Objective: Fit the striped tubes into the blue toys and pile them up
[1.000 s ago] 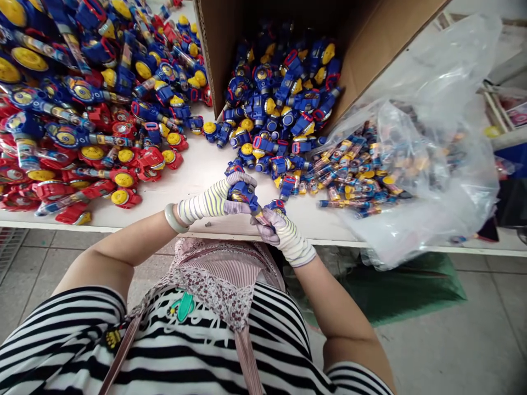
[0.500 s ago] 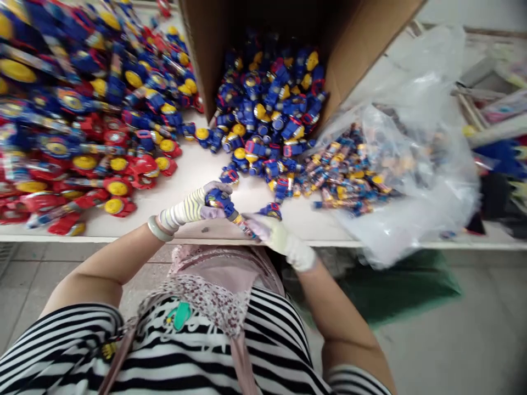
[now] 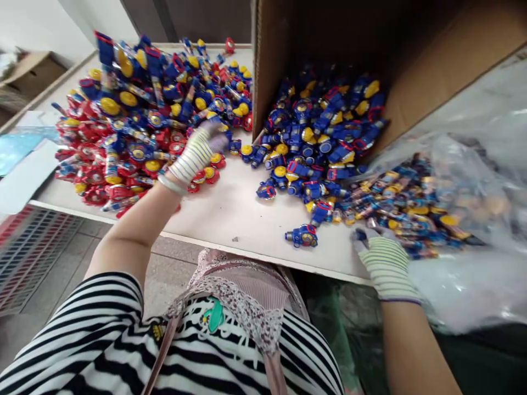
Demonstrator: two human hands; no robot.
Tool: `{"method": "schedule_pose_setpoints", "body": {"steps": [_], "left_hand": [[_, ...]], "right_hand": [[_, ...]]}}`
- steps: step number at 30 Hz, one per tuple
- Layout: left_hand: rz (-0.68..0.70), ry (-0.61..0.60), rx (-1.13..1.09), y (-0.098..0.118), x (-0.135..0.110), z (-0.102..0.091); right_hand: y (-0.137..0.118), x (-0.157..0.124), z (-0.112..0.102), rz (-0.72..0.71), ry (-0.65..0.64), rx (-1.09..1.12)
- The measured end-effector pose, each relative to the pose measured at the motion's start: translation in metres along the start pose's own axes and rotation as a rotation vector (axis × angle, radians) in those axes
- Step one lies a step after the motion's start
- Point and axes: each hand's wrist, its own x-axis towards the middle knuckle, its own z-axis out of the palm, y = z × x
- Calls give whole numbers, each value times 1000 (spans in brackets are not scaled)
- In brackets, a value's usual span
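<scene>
The gloved left grip (image 3: pixel 200 149) reaches far forward, curled downward; the gloved right grip (image 3: pixel 383 262) sits lower, well apart to its right, angled inward.

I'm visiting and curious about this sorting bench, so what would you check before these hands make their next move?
1. Gloves on: ok. The left hand and right hand both wear striped knit gloves.
2. Left hand's hold: cannot tell. It sits at the edge of the red and yellow toys, and the glove hides any grip.
3. Right hand's hold: cannot tell. It is at the small toys in the clear plastic bag.
4. Loose blue toy: ok. It rests on the white table, inside the edge.
5. Cardboard box: ok. Its open side faces the person.
</scene>
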Motion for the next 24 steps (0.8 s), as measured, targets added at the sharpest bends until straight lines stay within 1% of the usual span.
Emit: {"method": "schedule_pose_setpoints", "body": {"steps": [1,2,3,4,5,6,7,8,9,10,12,13,15,17,19,21,24], "left_hand": [[33,-165,-6,14,-22,36],[65,-278,27,27,-40,69],[76,-353,84,38,-55,97],[69,-406,158,47,-64,121],[49,-431,238,52,-69,140],[23,-443,310,55,-70,153],[0,-450,358,54,-69,161],[-21,-442,369,52,-67,165],[-48,-420,332,48,-66,164],[-93,-386,241,44,-67,160],[-223,-324,-93,38,-73,147],[-288,-309,-303,37,-79,139],[-366,-323,-695,40,-93,128],[-373,-366,-952,48,-104,124],[-356,-366,-1050,57,-110,125],[-330,-340,-1040,62,-110,128],[-315,-302,-932,65,-108,132]], "right_hand": [[-3,-1,1,25,5,44],[-6,-3,2,49,5,107],[-8,-5,5,65,-5,174],[-11,-8,8,63,-29,229],[-13,-12,12,41,-69,256],[-15,-15,15,9,-118,248],[-18,-17,19,-22,-167,206],[-21,-20,21,-37,-207,144],[-24,-22,21,-34,-230,84],[-28,-24,20,-22,-230,44],[-42,-28,13,-32,-168,57],[-53,-30,8,-78,-129,109],[-82,-35,-3,-233,-86,253],[-118,-36,-11,-380,-116,347],[-151,-35,-16,-450,-162,336],[-174,-33,-19,-463,-211,246],[-187,-31,-22,-436,-276,64]]}}
